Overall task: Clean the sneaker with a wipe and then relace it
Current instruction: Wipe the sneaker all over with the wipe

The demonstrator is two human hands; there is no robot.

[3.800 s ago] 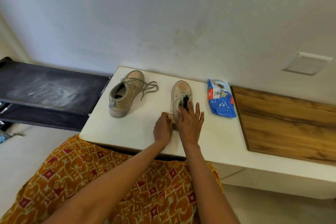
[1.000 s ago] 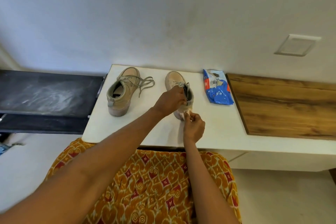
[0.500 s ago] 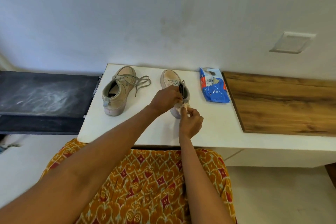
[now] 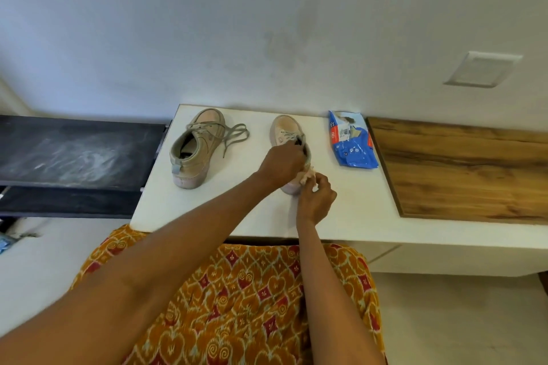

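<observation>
Head view: left hand (image 4: 281,164) grips sneaker (image 4: 286,130); right hand (image 4: 315,197) fingers pinch wipe (image 4: 305,176) against its heel.

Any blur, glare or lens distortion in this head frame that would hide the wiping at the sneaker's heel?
Head view: soft, even light, no glare; wide-angle bending curves the white table edge; near forearms and patterned cloth slightly soft; right hand, wipe and sneaker stay readable, though left hand covers the collar.
</observation>
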